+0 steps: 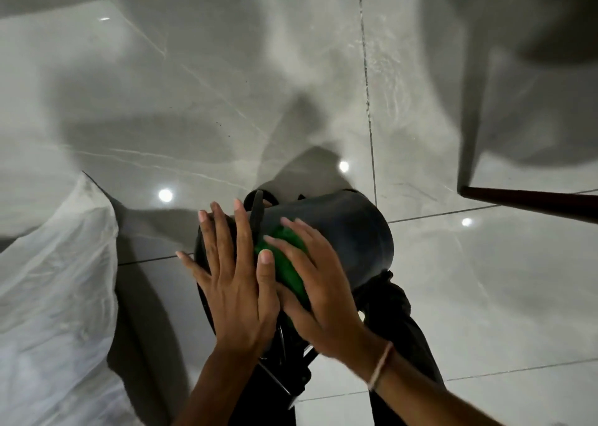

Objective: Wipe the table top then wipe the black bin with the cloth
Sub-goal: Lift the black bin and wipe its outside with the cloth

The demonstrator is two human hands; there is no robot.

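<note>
Because the black bin [339, 231] is tipped on its side above the tiled floor [226, 85], propped only by flat palms, it could roll or slip away if the wiping push outweighs the bracing. The left hand [231, 283] lies spread wide on the bin, gripping nothing; the right hand [318, 283] presses the green cloth [286, 260] against its wall.

You worked in dim light, ceiling lamps glaring as spots on the glossy floor [226, 101], soft shadows spreading, edges blurred.
</note>
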